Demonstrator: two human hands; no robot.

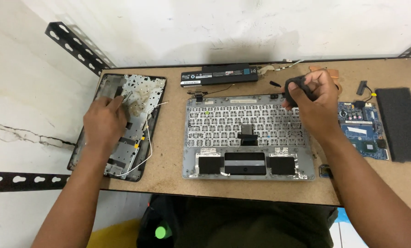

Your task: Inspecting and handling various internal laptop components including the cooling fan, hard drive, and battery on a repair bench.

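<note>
Laptop base cover (136,105), dark flat plastic w/ metal inner plate, lies at bench's left edge, long axis running away from us. Our left hand (105,121) pinches a small tool on it; right hand (313,103) grips a black rounded part above the upturned keyboard deck (249,138).

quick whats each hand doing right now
Left hand: closed on a small metal part, over the laptop cover.
Right hand: closed on a small black part, above the keyboard frame.
</note>
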